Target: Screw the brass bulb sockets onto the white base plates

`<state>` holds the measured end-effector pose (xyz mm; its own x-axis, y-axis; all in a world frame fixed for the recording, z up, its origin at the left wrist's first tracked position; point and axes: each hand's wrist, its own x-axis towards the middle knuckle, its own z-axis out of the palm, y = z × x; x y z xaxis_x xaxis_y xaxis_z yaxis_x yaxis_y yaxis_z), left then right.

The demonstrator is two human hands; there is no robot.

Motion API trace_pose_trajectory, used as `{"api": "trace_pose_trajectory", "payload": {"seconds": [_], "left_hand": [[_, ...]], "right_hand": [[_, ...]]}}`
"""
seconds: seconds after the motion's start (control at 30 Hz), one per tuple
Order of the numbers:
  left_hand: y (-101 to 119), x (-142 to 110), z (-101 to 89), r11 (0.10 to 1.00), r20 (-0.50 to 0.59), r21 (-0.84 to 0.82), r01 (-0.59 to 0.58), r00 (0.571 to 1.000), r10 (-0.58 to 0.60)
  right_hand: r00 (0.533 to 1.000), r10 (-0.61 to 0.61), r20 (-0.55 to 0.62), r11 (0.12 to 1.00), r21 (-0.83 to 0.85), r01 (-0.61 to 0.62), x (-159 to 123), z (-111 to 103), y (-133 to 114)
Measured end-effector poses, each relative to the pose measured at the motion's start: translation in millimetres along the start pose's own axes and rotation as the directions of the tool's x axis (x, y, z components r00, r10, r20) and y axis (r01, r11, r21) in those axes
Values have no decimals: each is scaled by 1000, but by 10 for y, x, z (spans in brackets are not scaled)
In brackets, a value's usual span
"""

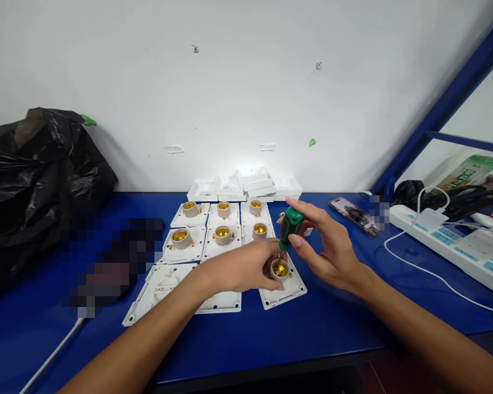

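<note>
My right hand (328, 246) grips a green and black screwdriver (292, 223) by its handle, fingertips round it. The shaft points down into a round lamp socket (280, 270) with a brass-coloured threaded inside. That socket sits on a white square plate (285, 295) near the table's front. My left hand (257, 265) is closed on the socket's left side, thumb in front of it. Whether the screwdriver's tip sits in a screw is too small to tell. Left of and behind my hands, more white plates (205, 241) carry similar sockets; my left forearm covers part of the nearest plates.
White open covers (246, 186) are piled against the wall. A black plastic bag (45, 158) stands at the left, near a blurred dark object (115, 268). On the right lie a phone (353, 215) and a power strip (452, 246) with white cables on the blue table (271, 350).
</note>
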<state>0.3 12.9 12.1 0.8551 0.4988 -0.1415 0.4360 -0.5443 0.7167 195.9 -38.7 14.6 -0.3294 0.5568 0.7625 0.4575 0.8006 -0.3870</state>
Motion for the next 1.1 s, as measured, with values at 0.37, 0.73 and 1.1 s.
{"api": "trace_pose_trajectory", "payload": {"seconds": [0.37, 0.73, 1.1], "left_hand": [[39, -32, 3, 999, -20, 2, 33, 999, -33], [14, -15, 7, 999, -19, -9, 38, 999, -38], [16, -18, 6, 1000, -15, -20, 3, 1000, -3]], "right_hand": [[999, -35, -26, 999, 1, 35, -3, 10, 29], [999, -20, -37, 997, -70, 17, -14, 10, 23], [995, -46, -93, 998, -38, 43, 13, 2, 14]]}}
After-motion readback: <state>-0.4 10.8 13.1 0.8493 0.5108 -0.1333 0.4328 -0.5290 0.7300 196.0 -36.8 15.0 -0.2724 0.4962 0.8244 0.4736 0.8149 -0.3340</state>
